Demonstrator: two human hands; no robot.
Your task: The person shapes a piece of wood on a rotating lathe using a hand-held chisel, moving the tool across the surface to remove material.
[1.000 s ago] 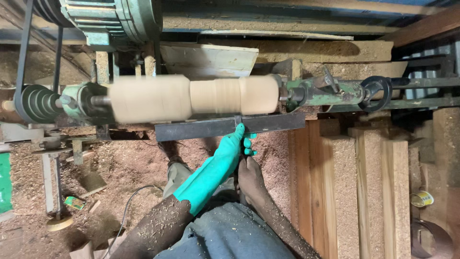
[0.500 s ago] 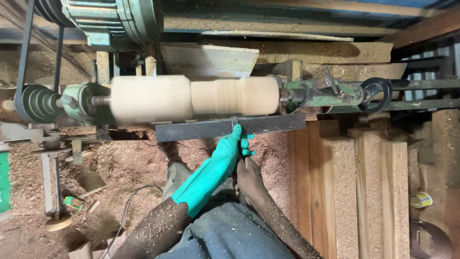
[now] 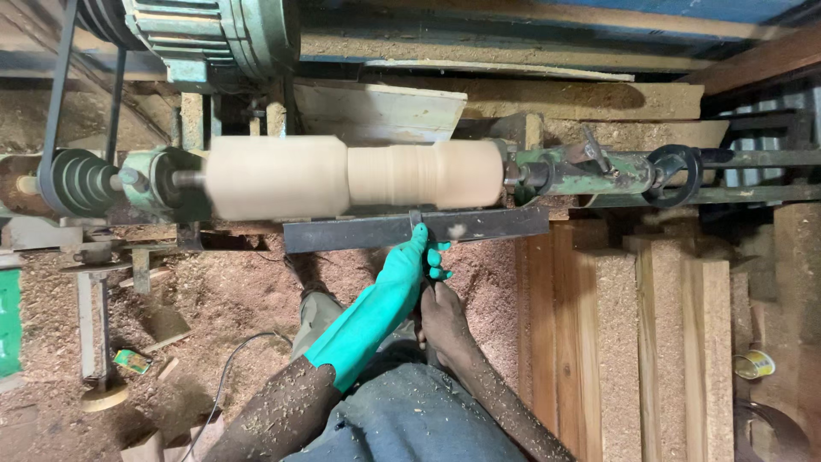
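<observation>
A pale wooden cylinder [image 3: 342, 175] is mounted sideways in a lathe, blurred as if spinning, with a narrower turned section right of its middle. My left hand [image 3: 410, 261], in a green rubber glove, grips a turning tool [image 3: 416, 219] just below the dark metal tool rest [image 3: 359, 231]. The tool's tip lies across the rest against the wood. My bare right hand [image 3: 440, 312] holds the tool's handle lower down, close to my lap. Sawdust covers both forearms.
A green tailstock [image 3: 581, 171] with a hand wheel [image 3: 671, 171] holds the wood's right end. A belt pulley [image 3: 73, 180] and a motor [image 3: 214, 34] are at left. Wooden planks [image 3: 633, 342] stand at right. Sawdust, a cable [image 3: 227, 381] and a tin [image 3: 753, 365] lie on the floor.
Both hands and the tool have shifted very slightly along the rest. The wood keeps its blurred look.
</observation>
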